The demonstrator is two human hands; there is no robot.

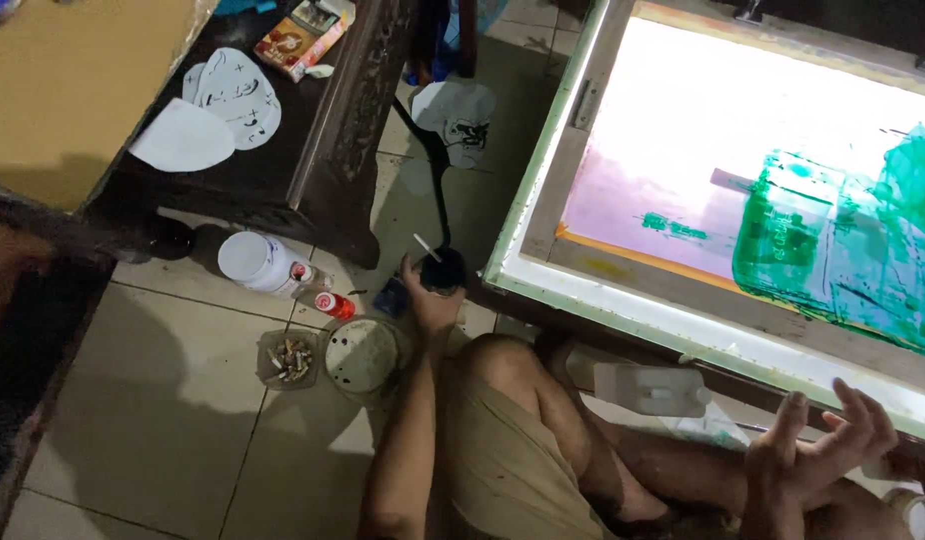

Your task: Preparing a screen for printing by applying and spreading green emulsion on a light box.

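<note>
While left hand grips dark round cup | right hand fingers spread, empty

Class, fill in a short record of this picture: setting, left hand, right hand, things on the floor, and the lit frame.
Setting: person seated on a tiled floor
Left hand: grips a dark cup with a white stick in it
Right hand: empty, fingers spread
Floor things: white jar, round lid, small tray of butts
Lit frame: screen with green ink
</note>
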